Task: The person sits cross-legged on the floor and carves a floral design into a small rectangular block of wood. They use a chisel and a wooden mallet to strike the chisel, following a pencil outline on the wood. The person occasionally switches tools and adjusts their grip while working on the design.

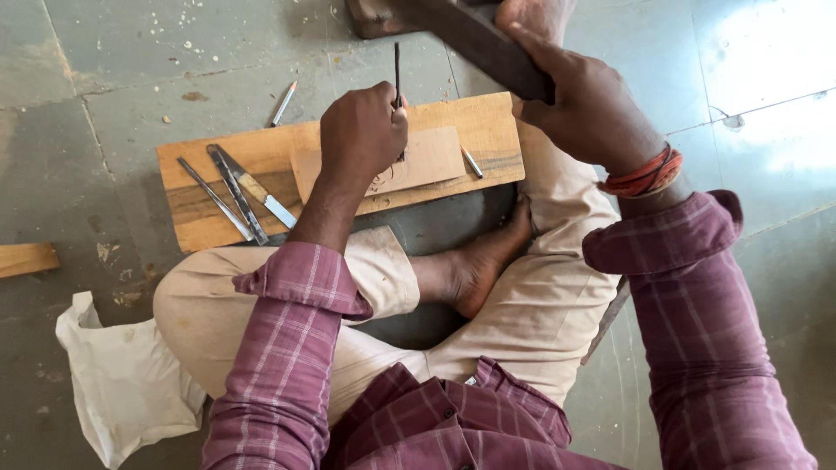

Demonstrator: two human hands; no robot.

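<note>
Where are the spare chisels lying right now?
In the head view, the spare chisels lie on the left end of the wooden board, beside the left hand gripping the upright chisel.

A maroon shirt (pixel 287 348) with pale plaid lines, beige trousers (pixel 522 305), and orange-red bangles (pixel 644 174) at the upper right. The plank (pixel 218 218) is honey-tan with a dark streak; the floor (pixel 87 87) is grey-green, speckled white; the cloth (pixel 122 383) at lower left is white.

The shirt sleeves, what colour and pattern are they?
The shirt sleeves are maroon with a pale checked pattern, seen in the head view.
</note>
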